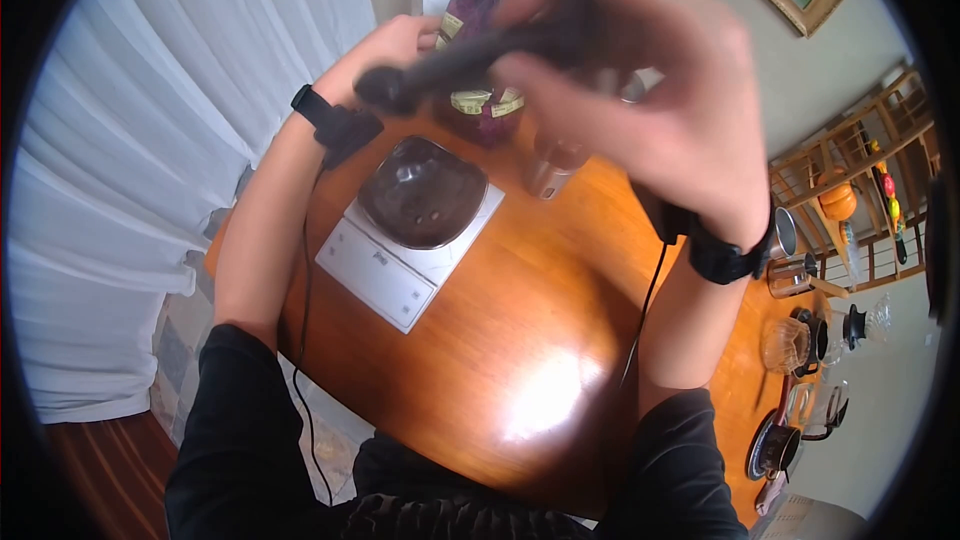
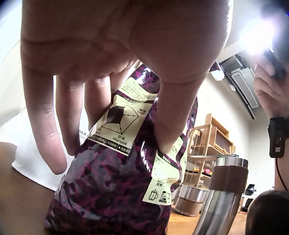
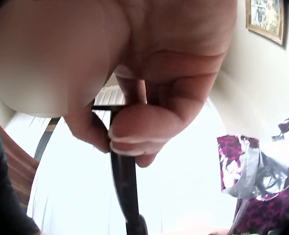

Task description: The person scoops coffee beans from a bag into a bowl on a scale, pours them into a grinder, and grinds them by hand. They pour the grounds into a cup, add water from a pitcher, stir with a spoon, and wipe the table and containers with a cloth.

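My left hand (image 1: 400,38) holds a shiny purple-and-black coffee bag (image 2: 115,181), with fingers on one side and thumb on the other. Pale printed labels run across the bag, and its top looks open in the right wrist view. Raised close to the head camera, my right hand (image 1: 650,80) grips a black long-handled tool (image 3: 125,183) with a rounded end; blur hides its exact kind. Below, a dark bowl (image 1: 420,190) with a few small bits inside rests on a white kitchen scale (image 1: 380,275).
A steel cylinder with a brown band (image 2: 227,176) stands beside the bag. Along the table's right side are a glass dripper (image 1: 787,343), a steel cup (image 1: 790,277) and a dark cup (image 1: 778,450). Wooden shelves (image 1: 850,175) stand behind, and white curtains (image 1: 90,190) hang at left.
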### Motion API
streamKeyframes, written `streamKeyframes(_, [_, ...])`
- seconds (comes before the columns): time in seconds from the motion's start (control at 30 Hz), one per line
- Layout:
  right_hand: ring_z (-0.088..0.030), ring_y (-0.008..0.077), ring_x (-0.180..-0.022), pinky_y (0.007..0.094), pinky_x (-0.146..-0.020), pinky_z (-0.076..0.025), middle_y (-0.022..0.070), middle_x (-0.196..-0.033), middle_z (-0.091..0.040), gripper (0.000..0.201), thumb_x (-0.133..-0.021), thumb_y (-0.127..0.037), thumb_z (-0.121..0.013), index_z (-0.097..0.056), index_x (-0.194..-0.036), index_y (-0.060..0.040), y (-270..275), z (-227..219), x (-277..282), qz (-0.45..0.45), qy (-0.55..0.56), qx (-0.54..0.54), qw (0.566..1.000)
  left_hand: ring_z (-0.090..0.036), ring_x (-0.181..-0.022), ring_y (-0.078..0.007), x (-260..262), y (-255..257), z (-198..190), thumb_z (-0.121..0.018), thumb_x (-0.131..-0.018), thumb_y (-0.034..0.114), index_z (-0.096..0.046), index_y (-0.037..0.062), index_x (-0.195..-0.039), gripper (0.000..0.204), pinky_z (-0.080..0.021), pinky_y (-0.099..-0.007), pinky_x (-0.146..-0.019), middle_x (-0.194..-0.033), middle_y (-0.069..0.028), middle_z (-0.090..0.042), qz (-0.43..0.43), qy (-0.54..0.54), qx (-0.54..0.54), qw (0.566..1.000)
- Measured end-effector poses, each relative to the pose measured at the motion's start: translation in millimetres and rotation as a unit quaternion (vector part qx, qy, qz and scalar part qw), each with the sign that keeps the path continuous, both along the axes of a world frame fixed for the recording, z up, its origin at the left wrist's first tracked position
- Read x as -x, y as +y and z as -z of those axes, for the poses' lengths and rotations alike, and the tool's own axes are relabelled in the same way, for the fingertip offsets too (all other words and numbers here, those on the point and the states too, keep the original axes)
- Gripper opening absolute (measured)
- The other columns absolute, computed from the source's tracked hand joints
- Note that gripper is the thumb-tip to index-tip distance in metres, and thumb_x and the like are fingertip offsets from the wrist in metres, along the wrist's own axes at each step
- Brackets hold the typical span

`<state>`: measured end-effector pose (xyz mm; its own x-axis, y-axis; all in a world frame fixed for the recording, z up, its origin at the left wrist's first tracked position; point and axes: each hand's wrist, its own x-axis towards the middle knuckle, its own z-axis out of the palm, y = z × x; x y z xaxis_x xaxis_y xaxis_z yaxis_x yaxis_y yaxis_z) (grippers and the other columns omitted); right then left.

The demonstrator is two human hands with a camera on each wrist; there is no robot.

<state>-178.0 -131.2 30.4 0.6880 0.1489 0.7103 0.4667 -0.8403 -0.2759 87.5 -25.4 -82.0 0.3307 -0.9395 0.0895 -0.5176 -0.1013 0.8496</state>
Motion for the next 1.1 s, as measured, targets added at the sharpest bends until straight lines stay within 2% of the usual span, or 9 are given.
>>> streamKeyframes(0.07, [-0.060,0.0070,-0.061,0.0211,-0.054,-0.045,0.0036,-0.079,-0.069,0.023,-0.087,-0.005,-0.078,-0.069,-0.107,0.0024,1.9,-12.1,9.1,0.062,-0.056,-0.073,0.994,-0.065,-0.101,-0.0117,-9.5,-7.5,21.0,-0.082,-0.088,0.021,-0.067,-0.0010,-0.129,0.049,-0.052,-0.0305,-0.091,-0.111,-0.0053,-0.076,-0.004,-0.052,0.097,0.994])
streamKeyframes(0.1, [-0.060,0.0069,-0.060,0.0207,-0.054,-0.044,0.0044,-0.078,-0.069,0.024,-0.086,-0.005,-0.079,-0.068,-0.106,0.0041,4.3,-16.7,9.5,0.084,-0.103,-0.116,0.984,-0.066,-0.109,-0.0135,-5.7,-4.7,16.4,-0.081,-0.089,0.018,-0.064,-0.0010,-0.136,0.054,-0.051,-0.0307,-0.099,-0.120,-0.0076,-0.075,0.004,0.007,0.045,0.999])
streamKeyframes(0.2, [-0.057,0.0057,-0.058,0.0203,-0.052,-0.039,0.0032,-0.074,-0.067,0.019,-0.087,-0.003,-0.077,-0.067,-0.103,0.0040,-25.9,-14.1,12.8,0.013,-0.126,-0.252,0.960,-0.068,-0.109,-0.0134,11.4,-1.7,-2.4,-0.079,-0.091,0.008,-0.061,-0.0033,-0.137,0.051,-0.054,-0.0310,-0.099,-0.122,-0.0089,-0.075,0.007,0.025,0.033,0.999])
streamKeyframes(0.5, [-0.060,0.0077,-0.063,0.0223,-0.054,-0.043,0.0016,-0.085,-0.068,0.020,-0.094,-0.005,-0.075,-0.071,-0.112,0.0013,-23.8,-7.5,15.4,0.044,-0.125,-0.235,0.963,-0.066,-0.123,-0.0267,0.1,3.8,0.2,-0.090,-0.081,0.025,-0.055,-0.0094,-0.143,0.079,-0.050,-0.0372,-0.108,-0.138,-0.0206,-0.066,-0.019,-0.008,0.069,0.997])
streamKeyframes(0.67, [-0.059,0.0082,-0.064,0.0226,-0.054,-0.043,0.0044,-0.089,-0.067,0.021,-0.101,-0.008,-0.068,-0.069,-0.118,0.0031,-5.6,-11.3,22.9,0.089,-0.160,-0.236,0.954,-0.069,-0.118,-0.0283,15.4,41.7,-61.2,-0.096,-0.073,0.038,-0.058,-0.0087,-0.141,0.091,-0.056,-0.0369,-0.098,-0.133,-0.0222,-0.068,-0.067,-0.048,0.160,0.984])
streamKeyframes(0.73, [-0.057,0.0080,-0.063,0.0222,-0.055,-0.042,0.0040,-0.086,-0.065,0.020,-0.104,-0.010,-0.064,-0.068,-0.118,0.0027,-6.4,-6.2,23.2,0.133,-0.194,-0.246,0.940,-0.073,-0.097,-0.0162,39.9,56.5,-86.9,-0.090,-0.083,0.024,-0.066,-0.0060,-0.129,0.060,-0.059,-0.0304,-0.086,-0.107,-0.0116,-0.078,-0.011,-0.076,0.186,0.979])
streamKeyframes(0.8, [-0.055,0.0077,-0.062,0.0217,-0.055,-0.042,0.0050,-0.085,-0.064,0.020,-0.105,-0.011,-0.063,-0.067,-0.119,0.0028,-11.4,-2.2,28.4,0.116,-0.187,-0.263,0.939,-0.073,-0.087,-0.0138,69.1,67.6,-104.4,-0.086,-0.088,0.019,-0.067,-0.0041,-0.129,0.052,-0.060,-0.0271,-0.071,-0.103,-0.0098,-0.078,0.080,0.069,0.193,0.975])
streamKeyframes(0.9, [-0.055,0.0077,-0.060,0.0209,-0.056,-0.042,0.0083,-0.087,-0.067,0.023,-0.106,-0.014,-0.062,-0.065,-0.120,0.0037,-7.6,4.1,32.5,0.084,-0.159,-0.279,0.943,-0.074,-0.080,-0.0160,101.8,61.5,-105.9,-0.085,-0.089,0.011,-0.068,-0.0050,-0.116,0.037,-0.062,-0.0275,-0.066,-0.096,-0.0122,-0.077,0.137,0.136,0.261,0.946])
streamKeyframes(1.1, [-0.056,0.0055,-0.063,0.0194,-0.058,-0.042,0.0061,-0.089,-0.068,0.021,-0.106,-0.016,-0.062,-0.065,-0.115,0.0031,29.2,2.1,46.2,0.039,-0.073,-0.282,0.956,-0.073,-0.075,-0.0174,147.2,72.7,-130.1,-0.076,-0.098,0.017,-0.064,-0.0006,-0.132,0.040,-0.060,-0.0262,-0.059,-0.107,-0.0112,-0.074,0.202,0.223,0.351,0.887])
